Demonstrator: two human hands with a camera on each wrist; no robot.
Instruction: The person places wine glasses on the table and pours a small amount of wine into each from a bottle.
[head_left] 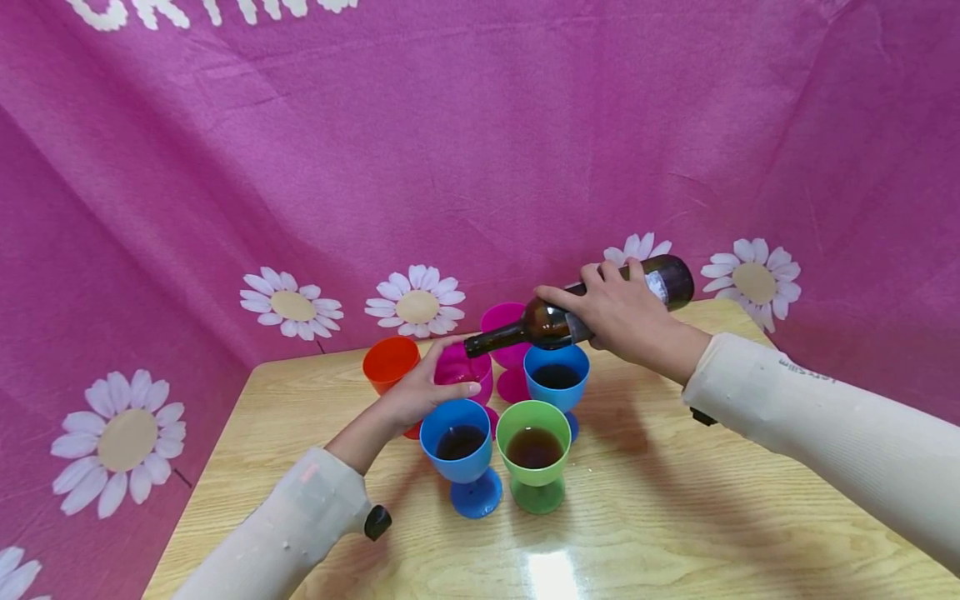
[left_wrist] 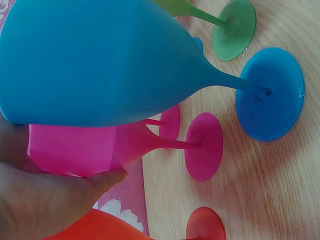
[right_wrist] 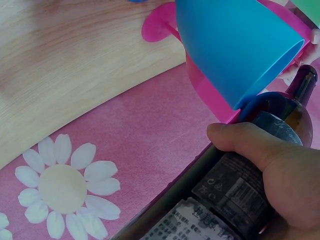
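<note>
My right hand (head_left: pixel 628 315) grips a dark glass wine bottle (head_left: pixel 551 323) round its body, tilted with the neck pointing down to the left. The bottle's mouth is over the rim of a pink goblet (head_left: pixel 482 385). Around that goblet's bowl curl the fingers and thumb of my left hand (head_left: pixel 408 396); in the left wrist view its foot (left_wrist: pixel 204 146) is near the wooden tabletop. Whether liquid is flowing cannot be made out. Close to my left hand stand a blue goblet (head_left: pixel 456 468) holding dark liquid and an orange goblet (head_left: pixel 390 367).
A green goblet (head_left: pixel 534 475) and a second blue goblet (head_left: pixel 557 392) hold dark liquid. Behind them is another pink goblet (head_left: pixel 504 321). All stand close together on the wooden table (head_left: pixel 637 508), against a pink cloth (head_left: pixel 450 167) with white flowers.
</note>
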